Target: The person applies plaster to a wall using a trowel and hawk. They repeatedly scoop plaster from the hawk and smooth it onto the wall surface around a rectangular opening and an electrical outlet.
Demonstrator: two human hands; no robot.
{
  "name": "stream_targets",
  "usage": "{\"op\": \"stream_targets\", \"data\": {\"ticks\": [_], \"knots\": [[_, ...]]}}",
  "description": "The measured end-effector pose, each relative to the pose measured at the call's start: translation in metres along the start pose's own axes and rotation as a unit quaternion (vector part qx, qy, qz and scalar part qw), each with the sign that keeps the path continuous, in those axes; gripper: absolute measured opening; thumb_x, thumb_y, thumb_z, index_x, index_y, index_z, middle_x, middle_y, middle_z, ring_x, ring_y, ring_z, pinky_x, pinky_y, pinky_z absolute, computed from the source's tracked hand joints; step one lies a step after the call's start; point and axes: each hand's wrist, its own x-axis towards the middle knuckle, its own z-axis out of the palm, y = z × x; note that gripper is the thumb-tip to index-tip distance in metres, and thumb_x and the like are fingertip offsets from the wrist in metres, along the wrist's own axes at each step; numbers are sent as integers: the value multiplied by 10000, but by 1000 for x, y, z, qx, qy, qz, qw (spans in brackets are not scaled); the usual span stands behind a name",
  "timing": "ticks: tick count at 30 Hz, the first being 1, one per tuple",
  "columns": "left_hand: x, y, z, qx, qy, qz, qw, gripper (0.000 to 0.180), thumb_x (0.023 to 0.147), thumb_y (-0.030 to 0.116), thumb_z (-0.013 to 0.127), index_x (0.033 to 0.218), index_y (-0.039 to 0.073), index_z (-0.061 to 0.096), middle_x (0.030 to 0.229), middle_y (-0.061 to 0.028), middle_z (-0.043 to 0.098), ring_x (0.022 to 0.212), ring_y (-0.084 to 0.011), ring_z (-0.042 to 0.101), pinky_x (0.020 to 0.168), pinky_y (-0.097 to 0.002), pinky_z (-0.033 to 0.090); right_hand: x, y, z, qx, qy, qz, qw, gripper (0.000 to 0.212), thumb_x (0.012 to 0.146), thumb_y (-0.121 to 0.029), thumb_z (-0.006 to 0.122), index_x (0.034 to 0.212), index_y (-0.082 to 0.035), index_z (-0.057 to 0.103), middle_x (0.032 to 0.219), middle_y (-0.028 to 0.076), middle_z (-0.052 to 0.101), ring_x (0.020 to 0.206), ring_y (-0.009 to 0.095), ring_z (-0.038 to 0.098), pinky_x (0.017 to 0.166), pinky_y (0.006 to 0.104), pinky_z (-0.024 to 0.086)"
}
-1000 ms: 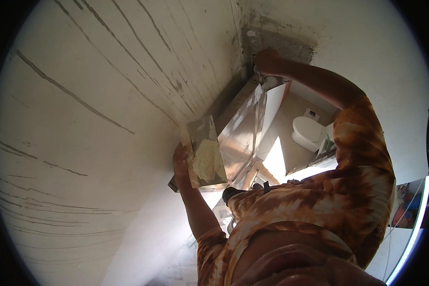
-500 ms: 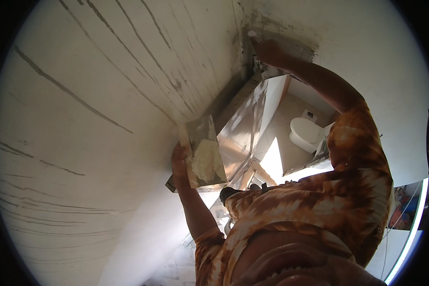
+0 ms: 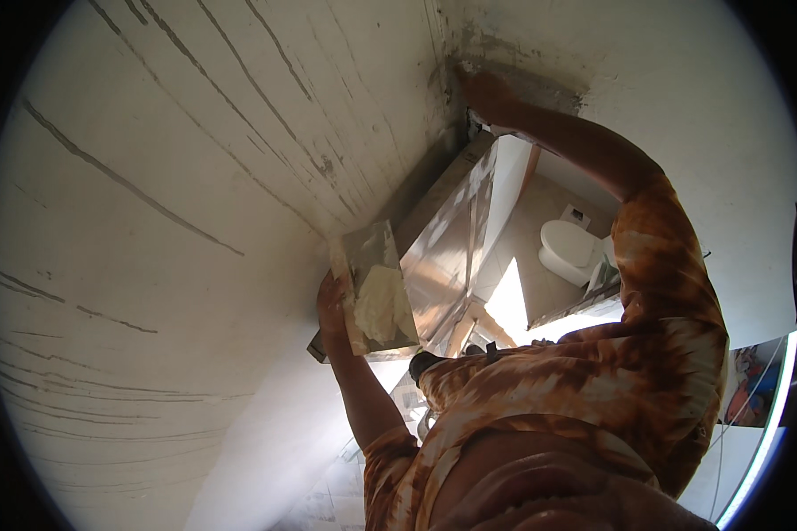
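My left hand (image 3: 332, 311) grips a flat metal plaster board (image 3: 376, 292) with a lump of pale putty (image 3: 383, 305) on it, held close to the white wall (image 3: 177, 203). My right hand (image 3: 487, 93) is stretched up to a grey, rough patch (image 3: 540, 84) at the wall corner above a door opening, fingers pressed against it. Whether it holds a tool is hidden. My orange patterned shirt (image 3: 593, 389) fills the lower right.
The wall carries long dark streaks and cracks. Below, a door frame (image 3: 469, 221) opens onto a tiled room with a white toilet (image 3: 568, 250) and a bright sun patch (image 3: 509, 305). A window edge (image 3: 762, 425) curves along the right rim.
My right hand has slid further up and left along the wall corner onto the grey patch. The left hand and its board have stayed almost still.
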Motion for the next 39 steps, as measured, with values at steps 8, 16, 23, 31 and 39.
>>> {"op": "stream_targets", "data": {"ticks": [8,16,23,31,39], "knots": [[-1,1,2,-16,-33,11,999,631,880,276,613,1385,-72,467,1222,-135,625,1084,-233,620,954,-330,474,-7,-8,-1,-43,-14,-6,999,587,883,-58,595,1439,11,420,1043,205,685,992,321,688,816,513,535],[0,-2,-4,40,3,28,999,638,874,300,621,1373,-70,479,1216,-127,628,1050,-226,626,939,-335,480,-3,10,-3,-169,-79,-80,979,528,901,-103,572,1403,20,461,800,190,706,833,327,720,765,470,567],[1,-3,-3,-18,-17,-2,1000,598,876,281,614,1346,-70,498,1178,-117,631,1034,-217,619,922,-330,477,-27,23,-7,-77,30,-42,996,425,821,-142,661,1195,54,616,801,176,711,787,323,721,703,452,575],[1,1,1,-28,-18,0,999,592,879,272,613,1349,-70,500,1199,-115,628,1049,-220,614,934,-327,468,-20,22,8,-103,74,-116,985,487,750,-227,720,1169,10,638,791,152,712,744,295,716,648,445,555],[1,-16,-21,114,43,25,992,602,882,280,623,1363,-63,507,1201,-108,623,1098,-225,588,978,-339,435,-21,33,-5,-111,2,-124,986,803,763,-349,762,1427,-15,459,770,131,705,707,297,705,633,459,538]]}}
